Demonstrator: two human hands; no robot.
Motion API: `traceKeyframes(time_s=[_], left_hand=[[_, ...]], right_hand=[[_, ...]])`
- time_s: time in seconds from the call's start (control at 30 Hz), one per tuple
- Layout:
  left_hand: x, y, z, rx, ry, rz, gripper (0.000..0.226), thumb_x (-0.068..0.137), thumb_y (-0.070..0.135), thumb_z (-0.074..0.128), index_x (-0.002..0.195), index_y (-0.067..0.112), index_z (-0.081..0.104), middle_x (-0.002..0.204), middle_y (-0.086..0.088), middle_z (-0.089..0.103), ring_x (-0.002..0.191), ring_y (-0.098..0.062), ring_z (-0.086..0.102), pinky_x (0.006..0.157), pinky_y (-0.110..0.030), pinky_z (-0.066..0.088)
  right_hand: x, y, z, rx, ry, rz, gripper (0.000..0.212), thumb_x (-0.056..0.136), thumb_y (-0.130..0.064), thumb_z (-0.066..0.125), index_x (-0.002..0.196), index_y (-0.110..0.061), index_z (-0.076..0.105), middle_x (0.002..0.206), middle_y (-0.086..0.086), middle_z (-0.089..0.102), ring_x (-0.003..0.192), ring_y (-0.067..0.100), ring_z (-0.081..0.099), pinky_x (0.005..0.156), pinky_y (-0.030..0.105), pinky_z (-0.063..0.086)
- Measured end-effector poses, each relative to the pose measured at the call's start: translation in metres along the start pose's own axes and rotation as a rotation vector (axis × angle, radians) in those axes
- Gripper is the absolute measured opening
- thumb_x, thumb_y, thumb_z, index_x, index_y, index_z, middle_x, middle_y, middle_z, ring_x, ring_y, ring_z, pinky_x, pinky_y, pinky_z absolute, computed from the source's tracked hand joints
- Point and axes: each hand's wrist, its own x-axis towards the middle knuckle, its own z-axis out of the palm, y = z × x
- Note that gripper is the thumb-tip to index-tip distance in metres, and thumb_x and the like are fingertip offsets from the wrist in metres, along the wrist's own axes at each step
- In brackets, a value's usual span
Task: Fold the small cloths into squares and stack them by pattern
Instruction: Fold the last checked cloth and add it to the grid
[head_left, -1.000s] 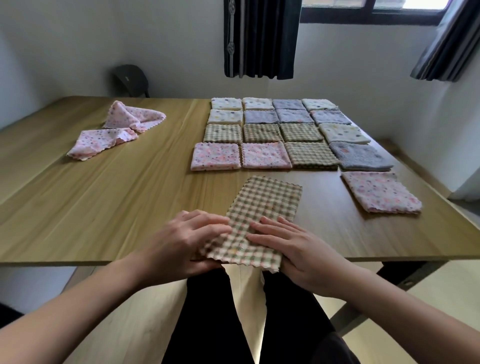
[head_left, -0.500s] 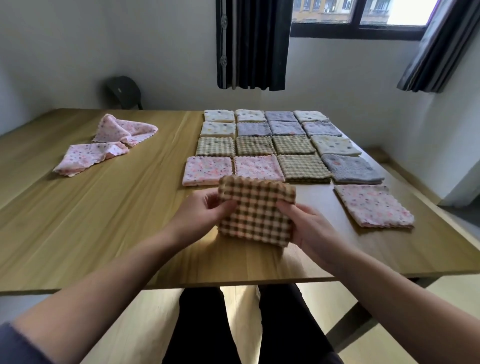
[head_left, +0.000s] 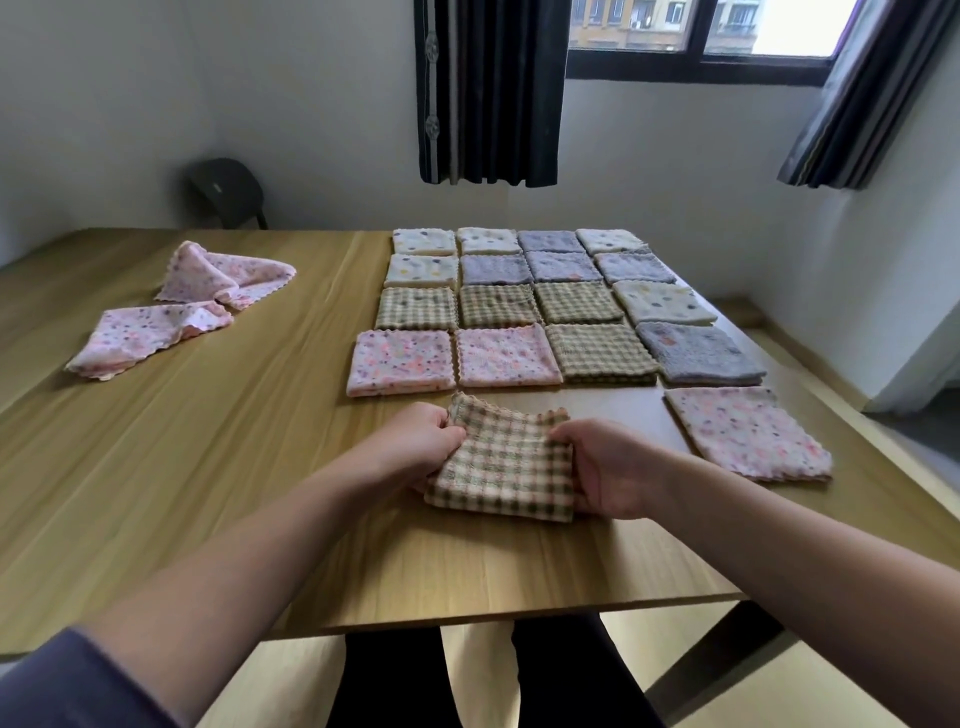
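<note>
A green-and-cream checked cloth (head_left: 506, 462), folded to a square, lies in front of me on the wooden table (head_left: 208, 467). My left hand (head_left: 415, 447) pinches its left edge and my right hand (head_left: 608, 467) grips its right edge. Beyond it, folded squares lie in rows: pink dotted ones (head_left: 402, 361), checked ones (head_left: 600, 351), grey ones (head_left: 698, 351) and cream dotted ones (head_left: 660, 301). One more folded pink cloth (head_left: 745, 431) lies to the right. Two unfolded pink cloths (head_left: 145, 332) sit at the far left.
A dark chair (head_left: 226, 189) stands against the wall behind the table's far left corner. Dark curtains (head_left: 488, 88) hang by the window. The table's near edge (head_left: 467, 618) runs just above my legs.
The checked cloth was a long strip pressed flat near the table edge; both hands folded it in half into a square and moved it forward, nearer the rows.
</note>
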Motion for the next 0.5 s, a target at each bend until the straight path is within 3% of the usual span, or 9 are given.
traceKeyframes(time_s=[0.1,0.2,0.27,0.33,0.4,0.5], left_hand=[[0.003,0.005,0.0,0.19,0.055,0.029,0.022,0.097,0.025,0.048,0.089,0.01,0.061,0.08,-0.004,0.06,0.076,-0.022,0.058,0.063,-0.03,0.048],[0.003,0.006,0.004,0.331,0.129,0.084,0.022,0.097,0.026,0.048,0.09,0.011,0.061,0.089,-0.006,0.063,0.079,-0.021,0.055,0.061,-0.029,0.038],[0.004,0.005,0.008,0.394,0.181,0.119,0.019,0.096,0.027,0.048,0.091,0.013,0.059,0.096,-0.007,0.065,0.081,-0.021,0.054,0.066,-0.031,0.04],[0.003,0.004,0.012,0.458,0.246,0.153,0.018,0.095,0.031,0.048,0.102,0.015,0.055,0.1,-0.007,0.066,0.083,-0.023,0.057,0.068,-0.033,0.045],[-0.002,0.003,0.016,0.526,0.333,0.205,0.034,0.096,0.034,0.049,0.123,0.015,0.044,0.102,-0.006,0.065,0.085,-0.026,0.061,0.065,-0.036,0.048],[-0.01,-0.002,0.019,0.56,0.441,0.33,0.046,0.096,0.035,0.048,0.135,0.016,0.031,0.124,-0.005,0.053,0.097,-0.026,0.06,0.065,-0.033,0.042]], right_hand=[[0.001,-0.001,-0.002,-0.012,0.008,-0.001,0.026,0.101,-0.018,0.034,0.092,-0.009,0.057,0.063,0.006,0.069,0.052,0.015,0.066,0.05,0.025,0.056],[-0.002,-0.003,-0.004,-0.06,0.012,-0.005,0.024,0.101,-0.017,0.038,0.088,-0.008,0.056,0.062,0.007,0.068,0.05,0.016,0.065,0.049,0.026,0.056],[-0.004,-0.004,-0.004,-0.11,0.015,-0.02,0.022,0.101,-0.016,0.039,0.088,-0.008,0.056,0.061,0.007,0.068,0.049,0.015,0.065,0.048,0.025,0.056],[-0.008,-0.006,-0.005,-0.174,0.026,-0.062,0.018,0.101,-0.013,0.041,0.094,-0.006,0.055,0.06,0.008,0.066,0.046,0.015,0.064,0.046,0.026,0.056],[-0.012,-0.007,-0.007,-0.287,0.085,-0.151,0.013,0.099,-0.012,0.046,0.105,-0.004,0.054,0.067,0.011,0.062,0.045,0.016,0.063,0.048,0.028,0.057],[-0.014,-0.006,-0.016,-0.43,0.224,-0.332,0.018,0.095,-0.014,0.055,0.113,-0.009,0.05,0.083,0.013,0.063,0.053,0.019,0.066,0.052,0.031,0.057]])
